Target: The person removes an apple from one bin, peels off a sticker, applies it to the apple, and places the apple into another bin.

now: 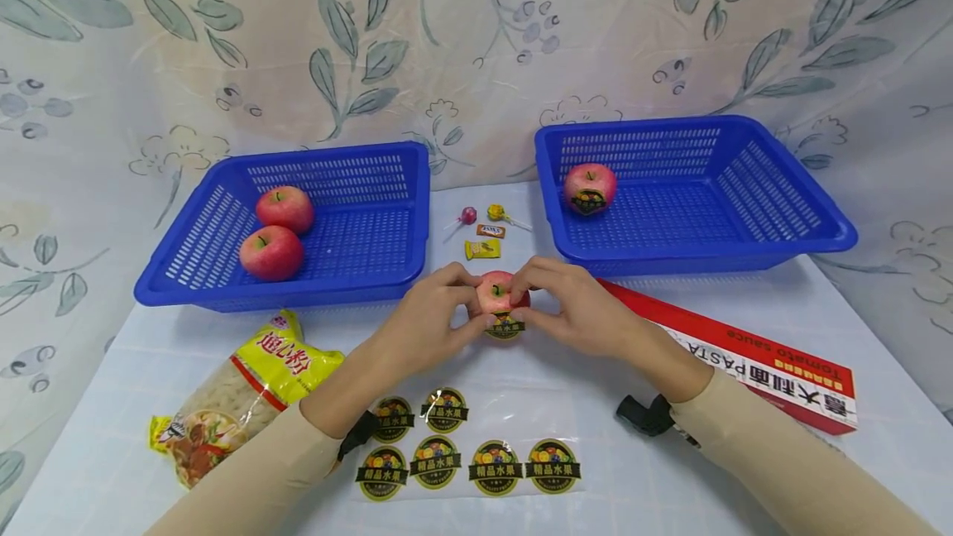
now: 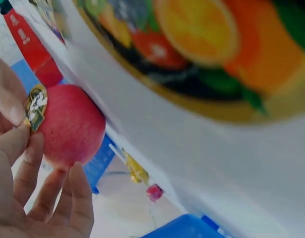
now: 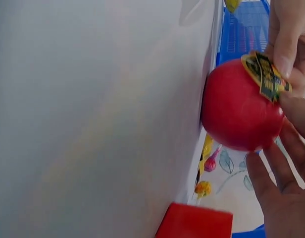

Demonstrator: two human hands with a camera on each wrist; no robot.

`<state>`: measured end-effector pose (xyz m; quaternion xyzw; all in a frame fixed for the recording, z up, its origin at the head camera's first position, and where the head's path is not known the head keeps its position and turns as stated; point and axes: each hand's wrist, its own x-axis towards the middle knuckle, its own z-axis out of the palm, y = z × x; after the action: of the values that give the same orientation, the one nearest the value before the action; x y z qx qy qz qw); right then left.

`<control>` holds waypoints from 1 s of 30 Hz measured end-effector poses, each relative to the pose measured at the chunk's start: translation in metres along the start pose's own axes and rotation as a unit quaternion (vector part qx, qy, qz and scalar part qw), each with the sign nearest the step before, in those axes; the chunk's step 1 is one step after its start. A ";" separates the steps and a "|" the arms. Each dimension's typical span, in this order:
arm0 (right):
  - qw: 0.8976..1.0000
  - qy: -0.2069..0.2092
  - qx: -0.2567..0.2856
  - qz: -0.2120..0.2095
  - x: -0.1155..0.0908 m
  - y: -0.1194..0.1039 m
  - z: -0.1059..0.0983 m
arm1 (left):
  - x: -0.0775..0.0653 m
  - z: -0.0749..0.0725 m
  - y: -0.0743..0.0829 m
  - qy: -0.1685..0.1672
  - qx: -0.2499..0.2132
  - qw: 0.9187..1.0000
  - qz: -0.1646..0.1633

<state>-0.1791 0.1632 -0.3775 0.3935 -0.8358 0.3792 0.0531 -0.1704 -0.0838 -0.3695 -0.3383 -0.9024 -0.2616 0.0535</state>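
Observation:
A red apple (image 1: 493,284) rests on the table between both hands in the head view. My left hand (image 1: 428,317) grips its left side, fingers curled behind and thumb at the front. From the other side my right hand (image 1: 584,308) holds it the same way. A round black-and-gold fruit sticker (image 1: 505,325) sits on the apple's front, with both thumbs at its edges. In the left wrist view the sticker (image 2: 36,106) bends along the apple (image 2: 73,126). The right wrist view shows part of the sticker (image 3: 264,74) standing off the apple (image 3: 236,111).
A clear sheet (image 1: 521,412) bearing several stickers lies in front. Behind stand a left blue basket (image 1: 357,275) with two apples and a right blue basket (image 1: 692,251) with one stickered apple. Candies (image 1: 484,249) lie between them. A pasta bag (image 1: 246,391) and a pasta box (image 1: 752,362) flank the hands.

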 end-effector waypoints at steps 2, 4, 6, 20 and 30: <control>1.000 -0.009 0.007 0.003 0.000 0.001 -0.001 | 0.000 -0.001 -0.002 -0.010 -0.005 1.000 -0.002; 1.000 -0.016 0.009 0.001 -0.001 0.003 -0.001 | 0.000 -0.003 -0.003 -0.024 -0.004 1.000 -0.005; 1.000 -0.022 0.003 -0.001 -0.001 0.003 0.000 | 0.001 -0.004 -0.003 -0.035 0.001 0.999 -0.006; 0.999 -0.037 -0.040 0.004 0.000 0.000 0.001 | 0.002 -0.001 -0.001 -0.031 0.023 0.999 0.032; 0.998 -0.045 -0.037 0.007 0.003 0.000 0.003 | 0.001 0.004 0.002 -0.011 0.026 0.999 0.027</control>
<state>-0.1805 0.1596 -0.3791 0.4020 -0.8536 0.3302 0.0275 -0.1691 -0.0802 -0.3715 -0.3636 -0.9000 -0.2332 0.0588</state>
